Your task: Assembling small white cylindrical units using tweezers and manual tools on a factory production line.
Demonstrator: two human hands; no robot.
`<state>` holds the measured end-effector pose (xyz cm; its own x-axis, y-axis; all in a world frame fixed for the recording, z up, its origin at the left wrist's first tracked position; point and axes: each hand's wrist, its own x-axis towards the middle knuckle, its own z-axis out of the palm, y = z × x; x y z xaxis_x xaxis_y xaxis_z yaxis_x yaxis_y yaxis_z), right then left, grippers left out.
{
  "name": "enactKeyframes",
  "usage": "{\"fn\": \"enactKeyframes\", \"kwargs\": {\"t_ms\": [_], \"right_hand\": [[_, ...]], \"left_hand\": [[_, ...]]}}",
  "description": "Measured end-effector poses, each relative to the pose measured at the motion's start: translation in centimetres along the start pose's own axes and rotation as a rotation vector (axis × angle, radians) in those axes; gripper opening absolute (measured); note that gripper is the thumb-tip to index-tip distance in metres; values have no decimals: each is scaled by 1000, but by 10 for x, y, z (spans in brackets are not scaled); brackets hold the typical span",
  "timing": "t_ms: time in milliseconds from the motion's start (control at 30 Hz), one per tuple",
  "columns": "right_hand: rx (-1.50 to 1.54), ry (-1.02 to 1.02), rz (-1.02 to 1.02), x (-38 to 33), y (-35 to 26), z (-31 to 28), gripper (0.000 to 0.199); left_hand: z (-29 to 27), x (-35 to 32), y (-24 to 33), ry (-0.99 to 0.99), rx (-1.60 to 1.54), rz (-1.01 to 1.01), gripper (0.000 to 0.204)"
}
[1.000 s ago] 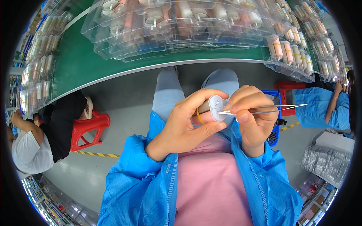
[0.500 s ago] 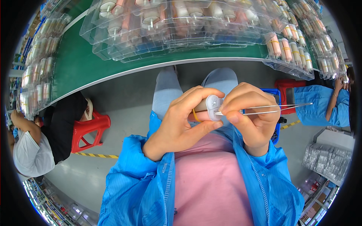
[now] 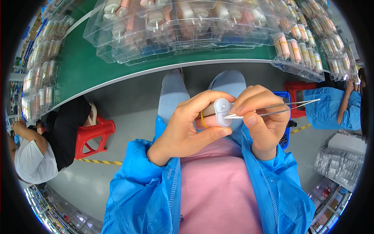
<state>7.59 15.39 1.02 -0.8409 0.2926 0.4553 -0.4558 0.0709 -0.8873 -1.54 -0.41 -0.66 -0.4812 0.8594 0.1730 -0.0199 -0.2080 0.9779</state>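
Left hand (image 3: 187, 130) wraps one small cylindrical part (image 3: 218, 111), fingers curled around its body, thumb pressed under the white end cap; one yellow band shows on the body. The part sits mid-frame over the lap, near the person's chest, well short of the bench. Right hand (image 3: 261, 121) pinches one pair of metal tweezers (image 3: 272, 110), thumb and fingers pressed together on the shanks; the tips meet the white cap, the two arms stick out to the right. Both hands are touching around the part.

Far side: one green bench (image 3: 82, 74) carrying stacked clear plastic trays (image 3: 187, 31) full of similar cylinders, too many to count; more trays at the far left edge and the far right. Two red stools: one on the left (image 3: 93, 134), one on the right (image 3: 296, 89) partly behind the hand. Two other people: one at left in a white and black top (image 3: 35, 152), one at right in a blue coat (image 3: 335, 109). One blue crate (image 3: 286, 132) behind the right hand. Near right, one stack of clear packs (image 3: 339, 165).
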Motion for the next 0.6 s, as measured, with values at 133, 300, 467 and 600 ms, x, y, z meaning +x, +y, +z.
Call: {"fn": "enactKeyframes", "kwargs": {"t_ms": [133,300,467,600], "right_hand": [[-62,-15,-18,1,-1,-1,8],[-127,-39,-51,2,-1,-1,10],[-162,-50,-94,4,-1,-2,10],[-164,-51,-85,4,-2,-2,9]], "left_hand": [[1,0,-1,8,10,-3,52],[3,0,-1,55,-19,-6,46],[-1,1,-2,41,101,27,51],[0,1,-1,46,122,22,50]]}}
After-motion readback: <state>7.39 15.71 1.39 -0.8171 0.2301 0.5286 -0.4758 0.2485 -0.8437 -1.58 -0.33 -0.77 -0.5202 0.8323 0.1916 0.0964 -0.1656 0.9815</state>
